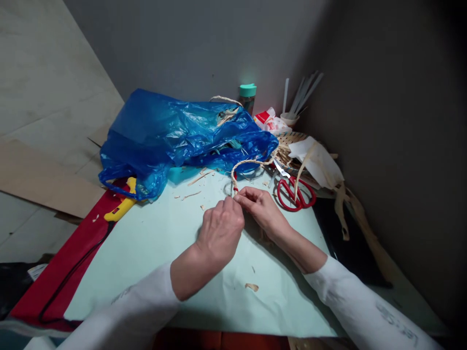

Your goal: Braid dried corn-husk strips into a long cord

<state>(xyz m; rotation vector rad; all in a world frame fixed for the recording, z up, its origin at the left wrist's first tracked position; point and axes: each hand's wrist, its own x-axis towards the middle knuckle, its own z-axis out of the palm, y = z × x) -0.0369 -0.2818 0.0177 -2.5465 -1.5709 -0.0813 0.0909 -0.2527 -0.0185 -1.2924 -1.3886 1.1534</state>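
Note:
A pale braided cord (234, 171) curves down from the basket side to my fingers, with a red band near its lower end. My left hand (222, 226) is closed at that end, its knuckles toward me, so its fingertips are mostly hidden. My right hand (260, 206) pinches the same end just below the red band, thumb and forefinger together. Both hands meet above the pale green sheet (204, 296). Just right of my right hand lie red-handled scissors (297, 194), their blades pointing up and left.
A blue plastic bag (156, 131) spreads across the back left, over a yellow corded tool (122, 206). A woven basket (288, 150) with fibre strips, a cup of white sticks (290, 118) and a green-lidded jar (248, 97) stand near the wall. Fibre scraps (251, 287) dot the sheet.

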